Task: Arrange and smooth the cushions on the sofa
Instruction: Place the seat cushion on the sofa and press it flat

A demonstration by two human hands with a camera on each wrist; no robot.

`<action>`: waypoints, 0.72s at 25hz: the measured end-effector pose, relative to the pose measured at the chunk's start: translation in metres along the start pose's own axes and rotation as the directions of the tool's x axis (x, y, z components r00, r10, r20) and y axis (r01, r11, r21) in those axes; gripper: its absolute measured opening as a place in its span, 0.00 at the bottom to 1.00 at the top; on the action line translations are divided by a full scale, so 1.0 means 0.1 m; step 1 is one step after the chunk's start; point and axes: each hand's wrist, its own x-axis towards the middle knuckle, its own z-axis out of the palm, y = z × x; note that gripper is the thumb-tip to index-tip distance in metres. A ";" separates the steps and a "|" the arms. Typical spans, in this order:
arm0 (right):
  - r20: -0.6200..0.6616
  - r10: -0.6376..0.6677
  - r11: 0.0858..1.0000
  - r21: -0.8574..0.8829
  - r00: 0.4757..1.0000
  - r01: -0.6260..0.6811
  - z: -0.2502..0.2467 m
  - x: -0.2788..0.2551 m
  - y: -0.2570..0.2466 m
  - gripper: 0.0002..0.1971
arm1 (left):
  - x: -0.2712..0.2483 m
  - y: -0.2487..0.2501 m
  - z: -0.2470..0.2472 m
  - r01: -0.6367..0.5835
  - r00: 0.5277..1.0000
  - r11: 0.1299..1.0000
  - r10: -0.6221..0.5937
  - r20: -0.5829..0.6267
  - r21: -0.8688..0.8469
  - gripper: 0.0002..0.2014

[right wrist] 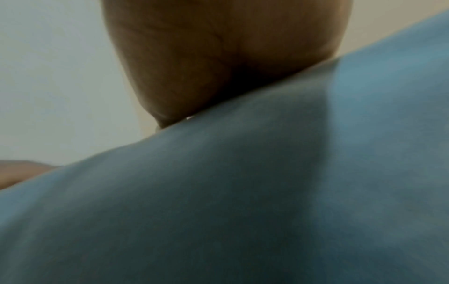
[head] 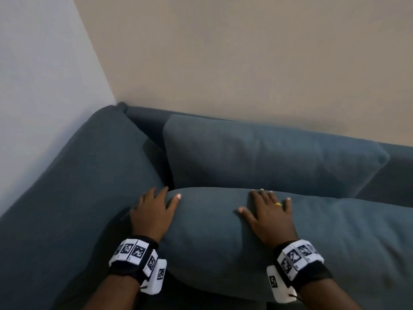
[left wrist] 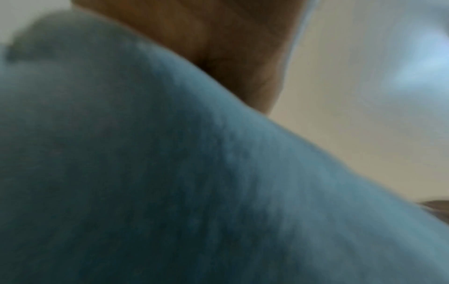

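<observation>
A large blue-grey cushion (head: 223,231) lies across the sofa in front of me, bulging at its left end. My left hand (head: 156,209) rests flat on that left end, fingers straight and spread over the rounded edge. My right hand (head: 268,211), with a yellow ring, presses palm-down on the cushion's top, fingers spread. Behind it a second matching cushion (head: 268,157) leans against the sofa back. Both wrist views show only blurred blue fabric (left wrist: 170,173) (right wrist: 218,192) filling the lower frame, with the underside of each palm (left wrist: 230,48) (right wrist: 218,48) above it.
The sofa armrest (head: 78,175) runs along the left, tight against a white wall (head: 40,86). A beige wall (head: 245,63) stands directly behind the sofa back (head: 397,175). More cushion fabric extends to the right (head: 368,242).
</observation>
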 end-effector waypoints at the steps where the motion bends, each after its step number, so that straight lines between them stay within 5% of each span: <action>1: 0.023 -0.072 0.997 0.001 0.997 0.072 0.04 -0.01 -0.28 0.54 | 0.01 -0.07 -0.04 0.047 0.999 0.985 -0.047 0.002 -0.166 0.32; 4: 0.063 -0.248 0.969 -0.001 0.967 0.248 0.23 -0.05 -1.05 0.51 | 0.07 -0.33 -0.07 0.146 0.989 0.850 -0.142 0.048 -0.507 0.27; 10: 0.130 -0.529 0.828 -0.135 0.839 0.543 0.07 0.17 -1.69 0.37 | -0.02 -0.54 0.13 0.124 0.989 0.635 -0.137 0.048 -0.763 0.21; 12: -0.145 -0.627 0.778 -0.157 0.766 0.608 -0.30 0.20 -1.84 0.35 | 0.02 -0.55 0.08 0.112 0.993 0.572 -0.100 0.067 -0.812 0.14; 15: -0.564 -0.451 0.805 0.078 0.692 0.589 -0.62 0.10 -1.94 0.35 | 0.03 -0.61 0.02 0.136 0.985 0.578 0.007 0.171 -0.805 0.16; 17: -0.464 -0.472 0.820 0.081 0.750 0.566 -0.35 -0.04 -1.97 0.35 | 0.04 -0.69 0.11 0.101 0.987 0.632 0.036 0.159 -0.768 0.19; 18: -0.242 -0.554 0.824 -0.023 0.796 0.566 -0.11 -0.11 -1.99 0.35 | 0.04 -0.71 0.15 0.094 0.989 0.636 0.028 0.145 -0.766 0.17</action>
